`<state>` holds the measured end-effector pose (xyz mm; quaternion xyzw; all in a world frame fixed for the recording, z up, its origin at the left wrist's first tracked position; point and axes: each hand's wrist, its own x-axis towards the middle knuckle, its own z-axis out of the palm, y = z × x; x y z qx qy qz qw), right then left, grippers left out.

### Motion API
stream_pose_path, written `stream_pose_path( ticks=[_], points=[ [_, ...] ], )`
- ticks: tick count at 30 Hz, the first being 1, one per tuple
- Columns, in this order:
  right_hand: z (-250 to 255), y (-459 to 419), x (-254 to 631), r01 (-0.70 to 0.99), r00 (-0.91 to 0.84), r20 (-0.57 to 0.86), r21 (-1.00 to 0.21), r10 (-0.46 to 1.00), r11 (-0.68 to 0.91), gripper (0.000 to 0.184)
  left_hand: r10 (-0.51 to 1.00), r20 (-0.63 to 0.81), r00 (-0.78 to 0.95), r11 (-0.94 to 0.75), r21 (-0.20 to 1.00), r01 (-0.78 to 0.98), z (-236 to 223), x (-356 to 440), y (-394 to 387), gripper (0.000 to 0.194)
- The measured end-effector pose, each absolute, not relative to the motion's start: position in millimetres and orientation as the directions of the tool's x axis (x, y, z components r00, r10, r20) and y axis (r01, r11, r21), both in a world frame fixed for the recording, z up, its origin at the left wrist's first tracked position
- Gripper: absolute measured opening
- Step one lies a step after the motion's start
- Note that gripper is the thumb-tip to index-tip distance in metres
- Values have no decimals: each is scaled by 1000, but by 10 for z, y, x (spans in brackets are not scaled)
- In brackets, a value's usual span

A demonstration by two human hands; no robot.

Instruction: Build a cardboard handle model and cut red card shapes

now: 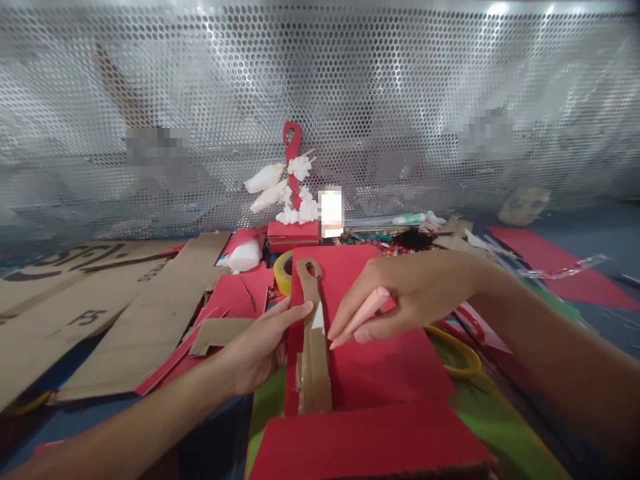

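Note:
My right hand [420, 290] is closed round a pink pen [370, 309], its tip low beside the edge of a hook-topped cardboard cutout [315, 363]. This brown strip lies lengthwise on a red sheet [385, 370], with a small white patch [319, 317] near its middle. My left hand [265, 343] presses its thumb on the cutout, while its other fingers go round the sheet's left edge and are partly hidden. Nearest me is a red-covered box-like piece [370, 443].
A red hook stand [293, 157] with white flowers rises from a red block [293, 232] at the back. Yellow tape [283, 273] is behind my left hand. Flat cardboard [135, 320] spreads left. Yellow-handled scissors [465, 367] lie right. Behind everything stands a perforated metal panel [380, 87].

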<state>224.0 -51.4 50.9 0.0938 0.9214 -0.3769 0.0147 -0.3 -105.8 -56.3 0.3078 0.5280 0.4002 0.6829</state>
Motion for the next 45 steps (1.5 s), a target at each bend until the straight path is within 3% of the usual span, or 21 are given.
stream_pose_path(
  ticks=[9,23,34,41,45],
  points=[
    [526,-408,2397,250,-966,-123,-676,228,694,34,804,-585,112,594,773,-223,-518,-13,-1090,57],
    [518,-376,2437,198,-978,-88,-682,190,704,35,778,-532,334,618,744,-255,-575,-151,-1126,38],
    [494,-388,2401,221,-971,-91,-689,221,690,33,811,-518,271,580,772,-261,-564,-140,-1165,25],
    [502,-422,2367,249,-966,-131,-709,224,660,33,765,-579,282,640,733,-229,-547,-123,-1220,39],
    [517,-457,2339,253,-966,-155,-718,205,648,34,724,-574,383,670,718,-188,-536,-175,-1263,48]
  ],
)
